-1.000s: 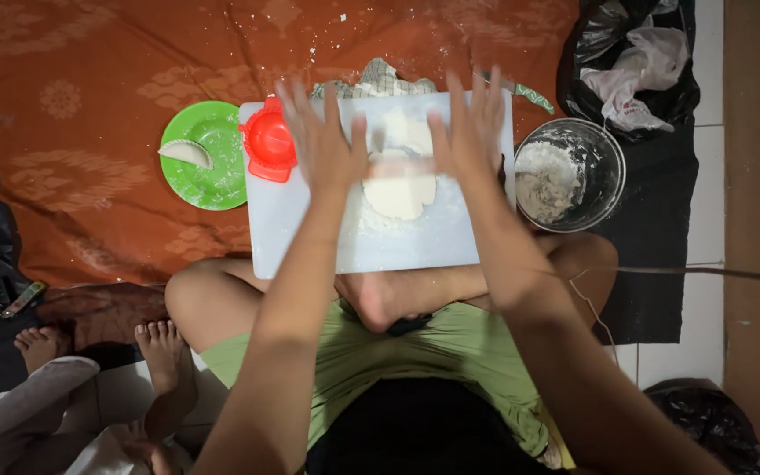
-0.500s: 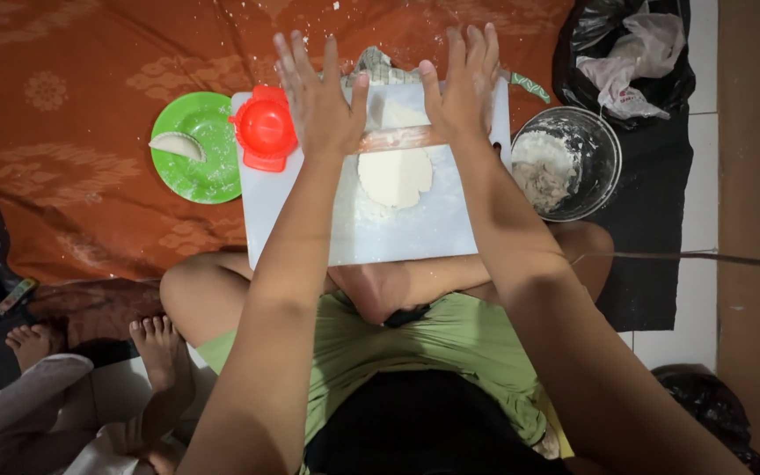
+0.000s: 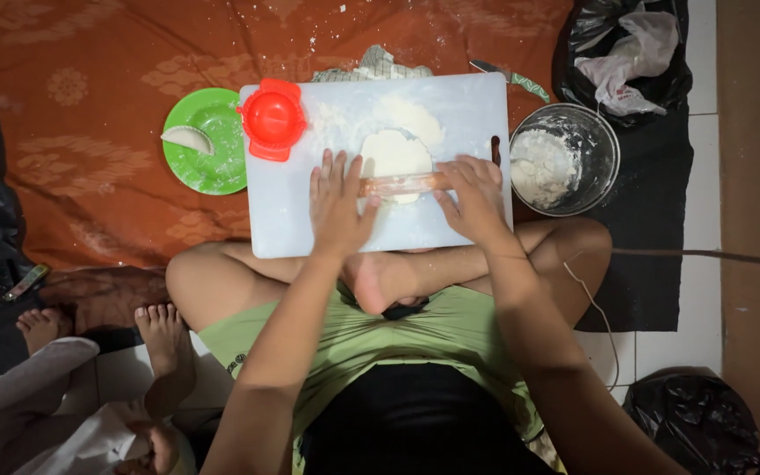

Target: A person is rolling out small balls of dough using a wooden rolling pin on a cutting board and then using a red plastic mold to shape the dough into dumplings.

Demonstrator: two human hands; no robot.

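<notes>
Since the earlier frame I've pulled both palms back toward 6 o'clock w/ the rolling pin (image 3: pixel 405 184), left hand (image 3: pixel 338 204) & right hand (image 3: pixel 477 199) apart, flat, pressing its ends to flatten the dough round (image 3: pixel 396 157) mid white board (image 3: pixel 310 211), red press (image 3: pixel 273 118) at 10.

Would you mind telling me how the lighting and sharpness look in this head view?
Head view: dim, warm light; the white cutting board is brightest, near glare; left hand and right hand on the rolling pin look slightly soft; black bags fall into shadow.
</notes>
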